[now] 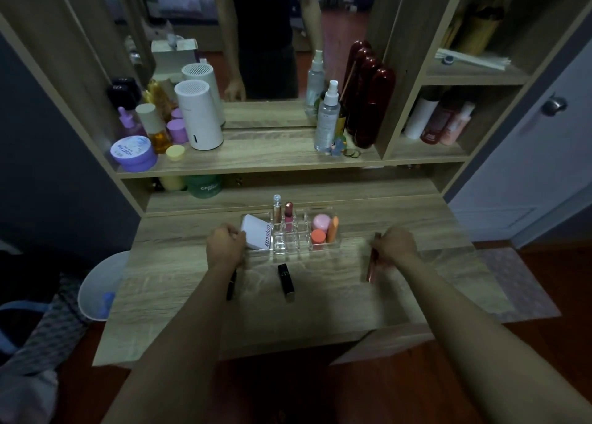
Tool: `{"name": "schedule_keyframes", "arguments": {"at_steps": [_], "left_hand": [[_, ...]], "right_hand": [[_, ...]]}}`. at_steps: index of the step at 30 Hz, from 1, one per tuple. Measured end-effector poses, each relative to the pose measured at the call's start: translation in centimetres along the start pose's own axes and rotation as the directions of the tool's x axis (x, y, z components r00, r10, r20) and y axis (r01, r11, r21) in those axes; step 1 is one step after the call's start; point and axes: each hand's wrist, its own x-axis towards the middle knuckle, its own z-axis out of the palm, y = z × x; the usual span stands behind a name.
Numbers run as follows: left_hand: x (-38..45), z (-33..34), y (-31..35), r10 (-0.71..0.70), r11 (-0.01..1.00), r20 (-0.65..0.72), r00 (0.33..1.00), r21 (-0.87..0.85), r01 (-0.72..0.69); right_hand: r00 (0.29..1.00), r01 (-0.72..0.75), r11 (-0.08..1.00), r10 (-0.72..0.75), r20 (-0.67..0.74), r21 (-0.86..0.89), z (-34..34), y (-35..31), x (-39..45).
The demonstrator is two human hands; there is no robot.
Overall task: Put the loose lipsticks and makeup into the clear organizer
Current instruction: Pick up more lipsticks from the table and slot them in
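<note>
The left hand (225,245) is closed on the white compact (257,232) at nine o'clock in the clear organizer (334,241), likely seating it, while the right hand (397,243) grips a rosy tube (372,263) at three o'clock, ready to slot; a black lipstick (286,282) waits at six.

dim, grainy indoor view, wide-angle bowing at edges, motion-blurred hands

Home bedroom: wooden vanity (224,276) with mirror (266,39), skincare bottles (326,116), bed reflected.
</note>
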Motion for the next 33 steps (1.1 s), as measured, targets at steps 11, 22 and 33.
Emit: {"name": "schedule_keyframes", "arguments": {"at_steps": [11, 22, 33], "left_hand": [[0.0, 0.2, -0.4, -0.019, 1.0, 0.035, 0.999, -0.014, 0.019], [0.1, 0.2, -2.1, -0.054, 0.998, 0.085, 0.995, 0.037, 0.051], [0.5, -0.1, -2.4, -0.021, 0.998, 0.124, 0.992, 0.06, 0.014]], "right_hand": [[0.88, 0.402, 0.91, -0.355, -0.315, 0.098, -1.9, -9.0, 0.8], [0.776, 0.617, 0.782, -0.587, -0.23, 0.088, 1.2, -12.3, 1.3], [0.781, 0.617, 0.787, -0.605, -0.155, 0.036, 3.6, -12.7, 1.7]]}}
